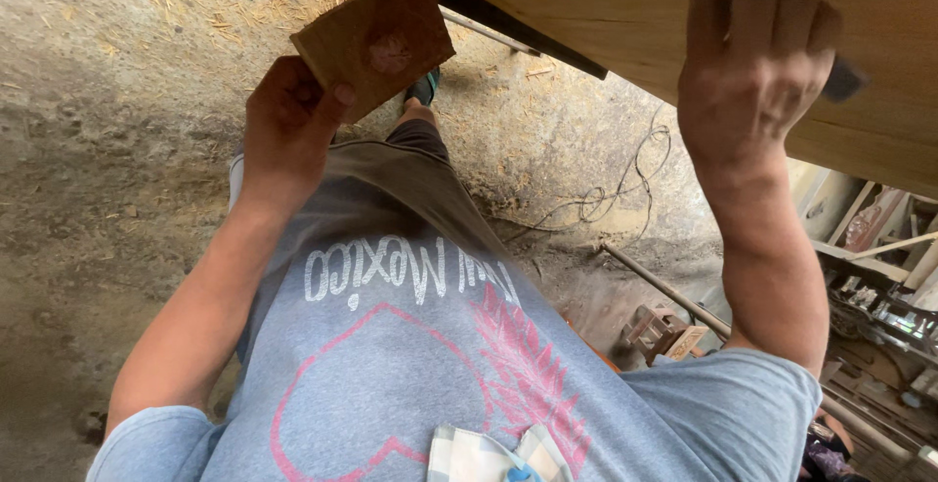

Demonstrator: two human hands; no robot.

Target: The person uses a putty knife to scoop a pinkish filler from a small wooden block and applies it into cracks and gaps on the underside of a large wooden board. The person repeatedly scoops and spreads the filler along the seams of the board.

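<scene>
Small brown wooden block [376,38], flat and square, knot mark on its face, tilted, pinched at its lower corner by left-hand fingertips [337,93]. Large pale wooden board [625,13] lies under right-hand fingers [752,13].

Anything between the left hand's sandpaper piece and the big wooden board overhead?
Nothing visible. The left hand holds the brown sandpaper piece by its lower edge, with open air between it and the wooden board. The right hand is already against the board, further right.

Soft even daylight, faint shadows, edges slightly warped
</scene>
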